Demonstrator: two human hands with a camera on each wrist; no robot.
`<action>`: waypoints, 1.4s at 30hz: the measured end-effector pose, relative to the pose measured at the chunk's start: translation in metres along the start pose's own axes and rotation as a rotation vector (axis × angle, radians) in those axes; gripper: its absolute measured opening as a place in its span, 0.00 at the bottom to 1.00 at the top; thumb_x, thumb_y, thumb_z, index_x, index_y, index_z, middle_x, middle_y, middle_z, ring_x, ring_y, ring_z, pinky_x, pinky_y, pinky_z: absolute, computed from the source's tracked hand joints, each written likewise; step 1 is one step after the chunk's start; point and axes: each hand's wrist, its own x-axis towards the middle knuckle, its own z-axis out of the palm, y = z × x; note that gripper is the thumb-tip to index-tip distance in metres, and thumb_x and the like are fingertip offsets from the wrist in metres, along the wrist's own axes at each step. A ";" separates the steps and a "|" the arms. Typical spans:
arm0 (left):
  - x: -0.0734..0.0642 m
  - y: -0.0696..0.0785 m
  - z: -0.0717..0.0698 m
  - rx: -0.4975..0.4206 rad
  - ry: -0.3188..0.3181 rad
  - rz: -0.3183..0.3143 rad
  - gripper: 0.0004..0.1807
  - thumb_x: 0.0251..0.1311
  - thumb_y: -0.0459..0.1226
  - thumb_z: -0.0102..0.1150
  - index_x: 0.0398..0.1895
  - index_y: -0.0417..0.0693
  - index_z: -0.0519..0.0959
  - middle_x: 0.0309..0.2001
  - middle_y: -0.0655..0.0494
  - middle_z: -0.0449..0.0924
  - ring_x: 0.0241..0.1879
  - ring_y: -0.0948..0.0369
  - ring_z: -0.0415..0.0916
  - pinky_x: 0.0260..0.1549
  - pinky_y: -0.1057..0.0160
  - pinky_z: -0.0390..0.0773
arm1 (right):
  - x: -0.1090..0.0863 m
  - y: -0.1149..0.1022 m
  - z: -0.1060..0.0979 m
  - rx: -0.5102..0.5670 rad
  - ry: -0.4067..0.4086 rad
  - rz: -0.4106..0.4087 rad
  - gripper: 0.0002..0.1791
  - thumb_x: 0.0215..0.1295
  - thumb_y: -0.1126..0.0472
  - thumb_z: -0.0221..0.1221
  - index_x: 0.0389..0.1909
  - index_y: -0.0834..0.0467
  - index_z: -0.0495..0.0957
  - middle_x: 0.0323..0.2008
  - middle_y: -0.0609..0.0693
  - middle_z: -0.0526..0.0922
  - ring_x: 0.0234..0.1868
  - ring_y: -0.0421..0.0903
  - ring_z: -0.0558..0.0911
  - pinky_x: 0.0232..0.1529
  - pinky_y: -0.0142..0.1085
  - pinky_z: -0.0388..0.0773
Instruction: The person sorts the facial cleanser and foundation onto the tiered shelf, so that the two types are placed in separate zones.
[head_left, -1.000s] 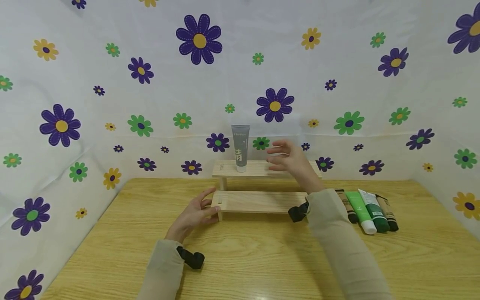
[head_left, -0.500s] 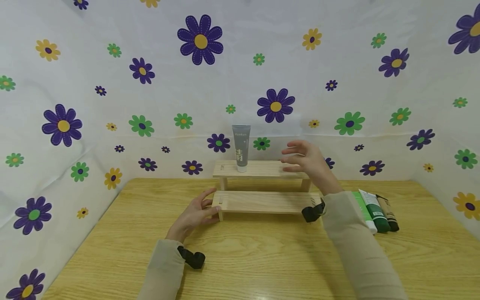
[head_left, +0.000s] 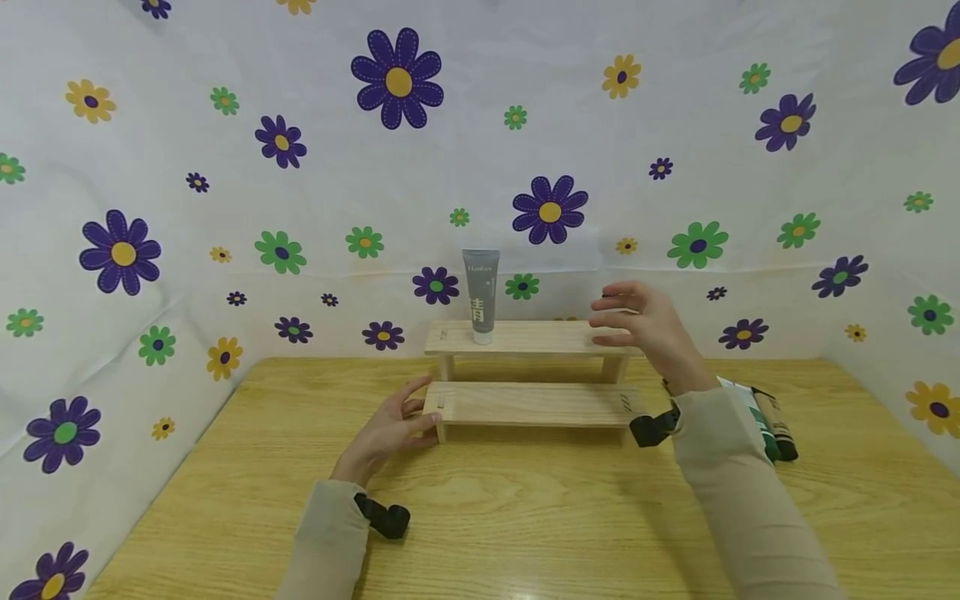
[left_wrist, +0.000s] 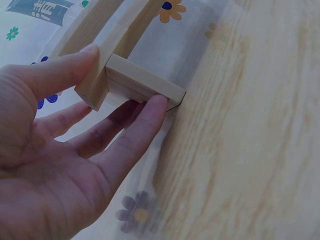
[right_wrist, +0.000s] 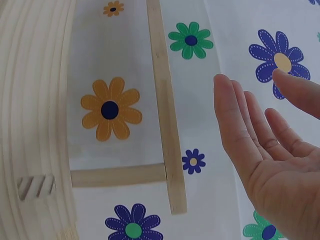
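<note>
Two wooden display shelves stand one behind the other: a low front shelf (head_left: 525, 404) and a taller back shelf (head_left: 547, 336). Upright on its cap, a grey squeeze tube (head_left: 482, 296) stands toward the left of the back shelf. My left hand (head_left: 386, 429) grips the front shelf's left end; in the left wrist view its thumb (left_wrist: 75, 67) lies on the board and a fingertip touches the leg (left_wrist: 145, 82). Nothing is in my right hand (head_left: 648, 329), which hovers near the back shelf's right end with fingers loosely bent. The right wrist view shows its palm (right_wrist: 270, 185).
Several more squeeze tubes (head_left: 776, 421) lie on the wooden table (head_left: 487, 517) at the right, partly hidden by my right sleeve (head_left: 727, 450). A white flower-printed cloth (head_left: 322, 150) hangs behind and along both sides.
My right hand has moved right, away from the standing grey tube, and its sleeve now covers more of the lying tubes. The left hand stays at the front shelf's end.
</note>
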 end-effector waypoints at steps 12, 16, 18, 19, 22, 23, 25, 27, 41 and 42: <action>0.001 -0.001 -0.001 0.002 -0.016 0.013 0.38 0.72 0.26 0.54 0.81 0.40 0.49 0.67 0.27 0.64 0.60 0.38 0.73 0.55 0.43 0.79 | -0.012 0.004 -0.024 -0.010 0.022 -0.012 0.31 0.76 0.68 0.54 0.72 0.74 0.54 0.63 0.70 0.68 0.45 0.39 0.83 0.47 0.39 0.85; 0.002 -0.001 -0.002 0.006 -0.015 0.016 0.38 0.73 0.26 0.54 0.81 0.40 0.49 0.68 0.27 0.64 0.61 0.38 0.73 0.55 0.43 0.79 | -0.014 0.006 -0.034 -0.012 0.033 -0.019 0.29 0.75 0.69 0.55 0.70 0.74 0.56 0.54 0.59 0.75 0.44 0.41 0.84 0.45 0.39 0.85; 0.003 0.000 -0.002 0.005 -0.012 0.016 0.38 0.73 0.26 0.54 0.81 0.41 0.50 0.68 0.27 0.64 0.61 0.37 0.72 0.54 0.43 0.79 | -0.016 0.007 -0.039 -0.009 0.041 -0.015 0.27 0.75 0.68 0.56 0.68 0.73 0.59 0.50 0.52 0.78 0.44 0.42 0.85 0.45 0.39 0.86; 0.004 0.000 -0.002 0.004 -0.010 0.016 0.38 0.73 0.26 0.53 0.81 0.41 0.50 0.68 0.27 0.64 0.61 0.37 0.72 0.54 0.43 0.79 | -0.017 0.007 -0.041 -0.007 0.042 -0.016 0.25 0.75 0.68 0.56 0.67 0.72 0.60 0.48 0.50 0.78 0.44 0.42 0.85 0.44 0.39 0.86; 0.005 0.000 -0.001 0.002 -0.004 0.016 0.38 0.72 0.26 0.54 0.81 0.42 0.50 0.67 0.27 0.64 0.61 0.37 0.73 0.54 0.44 0.80 | -0.021 0.010 -0.049 -0.007 0.042 -0.020 0.22 0.75 0.69 0.56 0.64 0.68 0.63 0.46 0.48 0.80 0.43 0.41 0.85 0.43 0.39 0.86; 0.005 0.000 -0.001 -0.001 -0.001 0.013 0.38 0.72 0.26 0.54 0.81 0.42 0.50 0.67 0.27 0.65 0.60 0.37 0.73 0.53 0.44 0.80 | -0.022 0.011 -0.051 -0.006 0.041 -0.021 0.21 0.75 0.69 0.56 0.63 0.68 0.63 0.46 0.48 0.80 0.43 0.41 0.85 0.43 0.40 0.86; 0.005 -0.001 0.000 -0.001 0.004 0.007 0.39 0.72 0.26 0.54 0.81 0.42 0.50 0.67 0.27 0.65 0.60 0.37 0.74 0.53 0.45 0.80 | -0.023 0.014 -0.055 -0.019 0.034 -0.021 0.20 0.75 0.70 0.56 0.63 0.68 0.64 0.45 0.46 0.80 0.42 0.40 0.85 0.42 0.40 0.86; 0.004 -0.002 -0.001 -0.004 0.013 -0.002 0.39 0.72 0.25 0.54 0.81 0.43 0.50 0.67 0.28 0.65 0.60 0.38 0.74 0.53 0.45 0.81 | -0.025 0.016 -0.059 -0.035 0.033 -0.015 0.21 0.75 0.69 0.56 0.63 0.69 0.63 0.44 0.45 0.81 0.42 0.40 0.84 0.42 0.40 0.86; 0.003 -0.004 -0.002 -0.007 -0.014 0.008 0.39 0.73 0.26 0.54 0.81 0.42 0.48 0.67 0.27 0.64 0.59 0.40 0.74 0.53 0.45 0.80 | -0.038 0.035 -0.077 -0.159 0.053 0.000 0.25 0.76 0.67 0.54 0.66 0.74 0.59 0.46 0.49 0.79 0.41 0.36 0.84 0.42 0.39 0.86; 0.003 -0.003 -0.002 -0.005 -0.013 0.008 0.39 0.73 0.26 0.54 0.81 0.42 0.48 0.67 0.27 0.64 0.59 0.39 0.74 0.53 0.45 0.80 | -0.038 0.036 -0.079 -0.150 0.052 0.004 0.25 0.76 0.68 0.54 0.66 0.74 0.59 0.45 0.46 0.79 0.41 0.37 0.84 0.42 0.39 0.86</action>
